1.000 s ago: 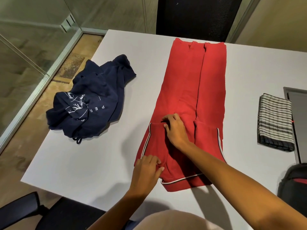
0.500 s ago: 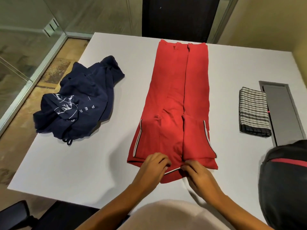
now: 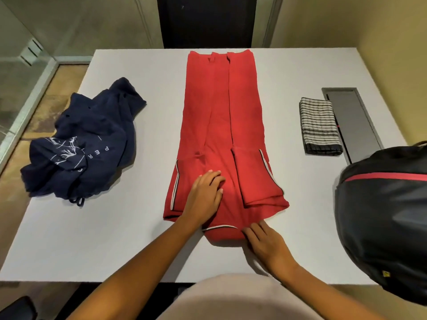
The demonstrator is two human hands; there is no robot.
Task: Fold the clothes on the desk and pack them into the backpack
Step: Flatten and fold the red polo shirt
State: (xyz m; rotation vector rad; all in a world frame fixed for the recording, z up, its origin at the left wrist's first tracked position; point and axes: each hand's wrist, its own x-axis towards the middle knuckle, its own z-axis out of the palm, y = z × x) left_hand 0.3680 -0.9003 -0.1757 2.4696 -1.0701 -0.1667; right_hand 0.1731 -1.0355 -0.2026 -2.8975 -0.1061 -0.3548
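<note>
Red garment [image 3: 221, 116]: lies lengthwise down the middle of the white desk [image 3: 115, 239], folded into a long narrow strip with both sides turned in over its centre. Sleeve ends with white-and-dark trim lie on top towards its near end.
Left hand [image 3: 204, 197]: rests flat on the red garment, on the left turned-in part close to the near end. The palm is down and the fingers are straight and together, gripping nothing.
Right hand [image 3: 265, 243]: at the near right corner of the red garment, palm down. The fingers are stretched out rather than curled, and their tips touch the fabric edge beside the trimmed curve. It holds nothing.
Navy garment [image 3: 85, 144]: an unfolded, crumpled heap well to the left of the red garment. White print and letters face up, and a drawstring loop pokes out at its near edge.
Striped cloth [image 3: 320, 128]: folded into a neat rectangle to the right of the red garment and apart from it, white with dark stripes.
Grey panel [image 3: 353, 116]: set into the desk just beyond the striped cloth, on the side away from the red garment.
Backpack [image 3: 383, 215]: black with a red line across it, well to the right of the red garment's near end and partly cut off by the frame. Whether it is unzipped cannot be told.
Black chair back [image 3: 208, 21]: past the far end of the red garment, beyond the desk edge.
</note>
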